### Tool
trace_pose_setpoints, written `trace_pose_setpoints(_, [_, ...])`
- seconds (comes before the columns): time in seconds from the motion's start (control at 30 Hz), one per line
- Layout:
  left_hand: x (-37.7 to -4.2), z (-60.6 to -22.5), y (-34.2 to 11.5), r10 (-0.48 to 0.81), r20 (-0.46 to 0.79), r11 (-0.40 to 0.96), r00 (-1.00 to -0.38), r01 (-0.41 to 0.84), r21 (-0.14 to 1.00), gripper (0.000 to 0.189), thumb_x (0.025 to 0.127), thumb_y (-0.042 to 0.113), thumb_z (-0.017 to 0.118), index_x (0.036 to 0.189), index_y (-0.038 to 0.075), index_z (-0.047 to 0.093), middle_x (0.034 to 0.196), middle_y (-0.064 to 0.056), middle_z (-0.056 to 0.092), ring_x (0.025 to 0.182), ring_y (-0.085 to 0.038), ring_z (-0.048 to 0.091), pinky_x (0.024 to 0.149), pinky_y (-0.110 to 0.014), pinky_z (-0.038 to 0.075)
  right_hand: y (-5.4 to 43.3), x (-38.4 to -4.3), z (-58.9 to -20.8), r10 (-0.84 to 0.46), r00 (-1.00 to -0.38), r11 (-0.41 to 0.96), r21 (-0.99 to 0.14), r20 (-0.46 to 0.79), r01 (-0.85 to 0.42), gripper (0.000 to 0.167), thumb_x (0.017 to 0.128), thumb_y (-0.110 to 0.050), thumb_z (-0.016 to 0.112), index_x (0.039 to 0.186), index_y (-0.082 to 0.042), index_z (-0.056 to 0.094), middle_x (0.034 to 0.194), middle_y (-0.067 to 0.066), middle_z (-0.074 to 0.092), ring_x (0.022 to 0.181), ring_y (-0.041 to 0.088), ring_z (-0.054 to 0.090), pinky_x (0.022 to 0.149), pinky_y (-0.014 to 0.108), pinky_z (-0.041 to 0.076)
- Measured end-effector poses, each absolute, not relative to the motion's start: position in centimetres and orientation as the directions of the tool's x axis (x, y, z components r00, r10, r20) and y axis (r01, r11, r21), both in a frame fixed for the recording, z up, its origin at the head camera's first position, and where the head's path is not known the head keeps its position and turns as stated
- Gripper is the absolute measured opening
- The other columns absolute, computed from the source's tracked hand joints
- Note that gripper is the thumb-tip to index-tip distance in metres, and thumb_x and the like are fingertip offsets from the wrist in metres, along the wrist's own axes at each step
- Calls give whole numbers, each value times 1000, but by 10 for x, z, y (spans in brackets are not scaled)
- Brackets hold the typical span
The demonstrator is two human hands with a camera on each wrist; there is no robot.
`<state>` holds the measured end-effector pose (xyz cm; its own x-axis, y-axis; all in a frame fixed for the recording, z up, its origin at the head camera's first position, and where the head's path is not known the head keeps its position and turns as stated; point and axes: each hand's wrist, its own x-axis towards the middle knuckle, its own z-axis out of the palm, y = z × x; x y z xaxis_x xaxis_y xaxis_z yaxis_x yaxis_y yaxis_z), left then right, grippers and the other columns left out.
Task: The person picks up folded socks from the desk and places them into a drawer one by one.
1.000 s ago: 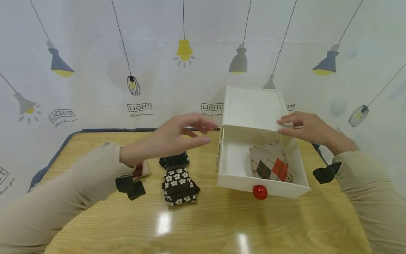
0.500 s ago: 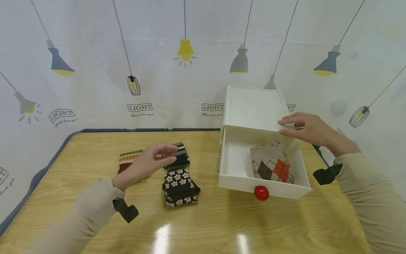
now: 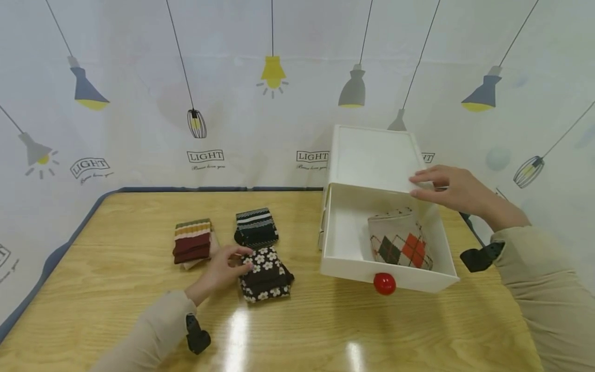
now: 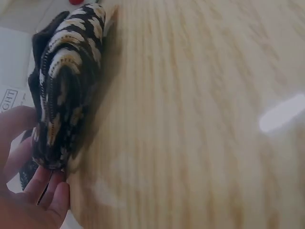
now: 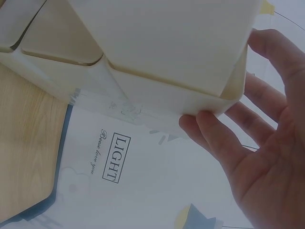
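Note:
Dark brown floral socks [image 3: 265, 276], folded into a bundle, lie on the table in the head view. My left hand [image 3: 220, 268] reaches them from the left, with parted, slightly bent fingers touching their near end. In the left wrist view these socks [image 4: 66, 76] stretch away from my fingers [image 4: 35, 183]. On the right stands a white drawer box [image 3: 376, 155] with its front drawer [image 3: 348, 264] pulled out. Argyle socks [image 3: 400, 243] lie folded inside. My right hand [image 3: 457, 194] holds the box's upper front corner, fingers bent round its edge [image 5: 228, 98].
Black striped socks [image 3: 256, 227] lie just behind the floral ones. Maroon socks with striped cuffs [image 3: 192, 242] lie farther left, over something pale. A red knob [image 3: 384, 283] sticks out from the drawer front. Behind the wooden table [image 3: 297, 330] hangs a lamp-printed backdrop [image 3: 232, 103].
My left hand has moved from beside the box back left and down to the floral socks, uncovering the maroon and black striped ones. My right hand has stayed on the box.

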<state>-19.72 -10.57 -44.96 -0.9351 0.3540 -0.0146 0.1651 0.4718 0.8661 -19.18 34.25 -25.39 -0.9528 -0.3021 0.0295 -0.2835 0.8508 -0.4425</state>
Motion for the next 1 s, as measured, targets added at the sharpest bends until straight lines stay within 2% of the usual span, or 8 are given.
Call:
trace_pose_setpoints(0.37, [-202, -458, -110, 347, -86, 553, -934, 129, 823, 52, 78, 21, 69, 122, 0, 49, 116, -17, 51, 96, -29, 52, 77, -41, 46, 342, -192, -254, -298, -954, 854, -437, 31, -281, 45, 87, -26, 56, 122, 1, 51, 128, 22, 40, 106, 46, 43, 80, 57, 40])
trace_pose_setpoints(0.53, [-202, -456, -109, 362, -104, 560, -926, 127, 819, 53, 78, 18, 69, 122, -4, 47, 110, -15, 52, 91, -25, 52, 74, -37, 46, 342, -192, -255, -296, -955, 851, -444, 32, -279, 45, 87, -26, 56, 122, 2, 51, 127, 22, 40, 106, 46, 43, 79, 57, 40])
trace_pose_setpoints(0.67, [-200, -452, -110, 406, -102, 524, -908, 140, 840, 47, 79, 14, 67, 117, -6, 46, 112, -18, 50, 98, -30, 51, 79, -41, 45, 342, -191, -255, -298, -954, 850, -445, 31, -280, 45, 88, -27, 56, 123, 2, 50, 127, 22, 40, 106, 46, 43, 80, 57, 40])
trace_pose_setpoints(0.87, [-197, -451, -108, 421, -100, 492, -902, 134, 860, 37, 80, 11, 66, 109, 0, 45, 113, -16, 47, 102, -30, 47, 82, -43, 42, 343, -192, -256, -313, -948, 851, -429, 50, -304, 44, 87, -26, 56, 122, 2, 51, 126, 23, 41, 105, 46, 44, 80, 58, 39])
trace_pose_setpoints(1.0, [-196, -450, -107, 409, -102, 487, -907, 123, 865, 42, 79, 10, 66, 115, 1, 46, 118, -17, 47, 109, -33, 46, 86, -45, 41, 343, -193, -257, -316, -947, 849, -428, 59, -310, 44, 87, -25, 57, 121, 2, 52, 125, 23, 42, 104, 45, 44, 80, 58, 40])
